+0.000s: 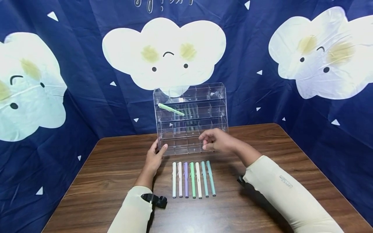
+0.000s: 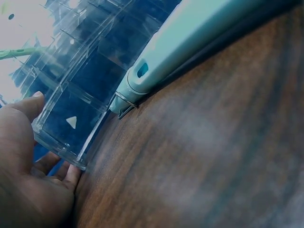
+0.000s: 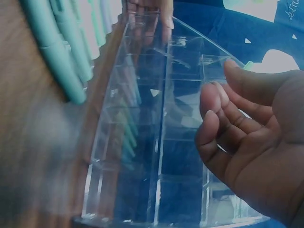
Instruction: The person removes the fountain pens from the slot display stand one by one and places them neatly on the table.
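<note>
A clear plastic display rack (image 1: 190, 119) with tiers of small compartments stands at the back of the table. My left hand (image 1: 153, 157) grips its lower left corner, thumb in front and fingers behind the side wall. A light green pen (image 1: 171, 109) lies slanted across the left part of an upper tier. My right hand (image 1: 218, 140) is in front of the rack's lower right part. In the right wrist view its fingers (image 3: 237, 118) are loosely bent with nothing between them. A row of capped pens (image 1: 192, 179) in pastel colours lies in front of the rack, clips toward it.
The brown wood-grain table (image 1: 99, 181) carries the rack and pens. Behind it hangs a dark blue cloth (image 1: 84, 106) with white clouds. A teal pen (image 2: 190, 38) looms close in the left wrist view. A black strap (image 1: 154, 200) sits on the left sleeve.
</note>
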Motion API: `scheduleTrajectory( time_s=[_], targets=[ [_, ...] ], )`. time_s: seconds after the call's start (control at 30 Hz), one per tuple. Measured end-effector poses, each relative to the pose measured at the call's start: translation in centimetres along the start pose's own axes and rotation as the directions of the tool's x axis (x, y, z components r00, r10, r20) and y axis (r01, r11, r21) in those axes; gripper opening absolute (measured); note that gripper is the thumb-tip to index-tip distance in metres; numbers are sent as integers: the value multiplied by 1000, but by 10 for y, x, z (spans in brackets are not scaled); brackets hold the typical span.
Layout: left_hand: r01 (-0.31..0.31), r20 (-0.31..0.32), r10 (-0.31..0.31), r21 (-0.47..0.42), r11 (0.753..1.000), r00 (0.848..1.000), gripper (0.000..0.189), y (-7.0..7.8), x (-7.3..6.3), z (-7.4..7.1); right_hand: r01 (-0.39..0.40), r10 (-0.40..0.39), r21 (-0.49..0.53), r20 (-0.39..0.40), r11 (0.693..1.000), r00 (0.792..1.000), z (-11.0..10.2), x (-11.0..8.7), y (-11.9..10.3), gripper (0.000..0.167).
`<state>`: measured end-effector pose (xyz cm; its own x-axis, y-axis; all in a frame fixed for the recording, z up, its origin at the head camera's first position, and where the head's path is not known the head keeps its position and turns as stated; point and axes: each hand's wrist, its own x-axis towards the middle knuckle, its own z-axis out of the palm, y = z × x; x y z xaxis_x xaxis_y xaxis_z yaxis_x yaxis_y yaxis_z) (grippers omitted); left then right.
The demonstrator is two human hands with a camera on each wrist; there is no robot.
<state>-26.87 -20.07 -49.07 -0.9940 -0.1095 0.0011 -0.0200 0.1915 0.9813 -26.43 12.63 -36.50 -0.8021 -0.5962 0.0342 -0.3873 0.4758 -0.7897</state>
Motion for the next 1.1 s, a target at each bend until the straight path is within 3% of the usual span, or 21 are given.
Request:
scheduleTrajectory(
  time_s=[0.3, 0.63, 0.97, 1.1],
  targets=[
    [18, -6, -18, 23, 1000, 1000, 74, -3, -3, -3, 14, -28, -77, -178, 997, 984, 5, 42, -32, 24],
    [-12, -6, 12, 11, 1000, 1000, 74, -4, -1, -5, 90, -76, 15, -401, 996, 913, 9, 87, -59, 22],
    [-17, -5, 17, -8, 1000, 1000, 73, -2, 0, -1, 68, -82, -46, -511, 997, 856, 10, 114, -69, 24],
    [-21, -7, 21, 0, 1000, 1000, 74, -2, 1, -1, 53, -79, -64, -522, 997, 850, 15, 121, -72, 28]
  ],
)
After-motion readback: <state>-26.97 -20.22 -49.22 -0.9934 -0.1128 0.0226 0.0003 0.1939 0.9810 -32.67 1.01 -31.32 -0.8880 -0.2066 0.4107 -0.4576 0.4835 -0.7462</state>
